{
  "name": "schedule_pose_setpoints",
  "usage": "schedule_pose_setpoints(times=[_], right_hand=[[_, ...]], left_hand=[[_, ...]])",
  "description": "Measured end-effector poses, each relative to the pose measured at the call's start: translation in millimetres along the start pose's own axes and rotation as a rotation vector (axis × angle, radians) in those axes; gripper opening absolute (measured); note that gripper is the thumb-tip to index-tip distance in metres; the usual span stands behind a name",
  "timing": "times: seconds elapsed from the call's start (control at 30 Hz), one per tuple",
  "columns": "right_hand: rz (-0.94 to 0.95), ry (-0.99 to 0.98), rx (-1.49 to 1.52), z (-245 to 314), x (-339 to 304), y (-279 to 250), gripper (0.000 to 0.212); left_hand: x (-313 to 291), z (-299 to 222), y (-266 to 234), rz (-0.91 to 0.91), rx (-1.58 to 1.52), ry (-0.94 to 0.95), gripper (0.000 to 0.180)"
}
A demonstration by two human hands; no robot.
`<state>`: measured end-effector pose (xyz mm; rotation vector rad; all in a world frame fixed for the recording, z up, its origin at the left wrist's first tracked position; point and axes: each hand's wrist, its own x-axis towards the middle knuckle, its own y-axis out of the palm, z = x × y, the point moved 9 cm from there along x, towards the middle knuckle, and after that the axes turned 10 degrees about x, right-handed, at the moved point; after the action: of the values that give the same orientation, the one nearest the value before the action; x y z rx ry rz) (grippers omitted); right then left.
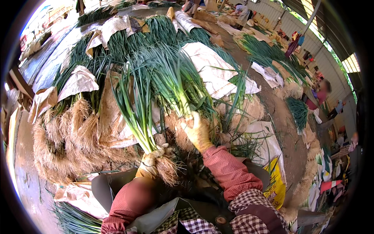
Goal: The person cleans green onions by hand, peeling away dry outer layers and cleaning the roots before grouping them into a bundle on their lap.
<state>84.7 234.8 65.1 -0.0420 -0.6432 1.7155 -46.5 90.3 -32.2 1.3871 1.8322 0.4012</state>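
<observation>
Above rooty pile [74, 132], left hand [150, 162] fingers clench scallion bunch [134, 109]; right hand [198, 132] grasps second bunch [177, 82].

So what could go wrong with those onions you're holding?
The left hand grips a small green onion bunch just above its roots, so the long leaves might flop and bend. The right hand grasps a bigger bunch on the heaped pile; pulling it may drag neighbouring stalks loose. Loose leaves nearby could tangle in.

A farm packing shed: heaped green onions [117, 43] under a corrugated roof [331, 27].
</observation>
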Motion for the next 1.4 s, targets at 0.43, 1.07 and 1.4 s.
schedule_pose_setpoints(times=[0.43,1.07,1.4], right_hand=[[0.113,-0.245,0.111,11,-12,58,0.066],[0.383,-0.144,-0.297,57,-1,-5,0.021],[0.865,0.086,-0.022,27,-49,99,0.063]], left_hand=[[-5,16,-28,-0.16,0.191,0.029,0.015],[-14,-3,-53,-0.356,0.228,0.106,0.013],[-11,-6,-53,-0.345,0.417,0.178,0.017]])
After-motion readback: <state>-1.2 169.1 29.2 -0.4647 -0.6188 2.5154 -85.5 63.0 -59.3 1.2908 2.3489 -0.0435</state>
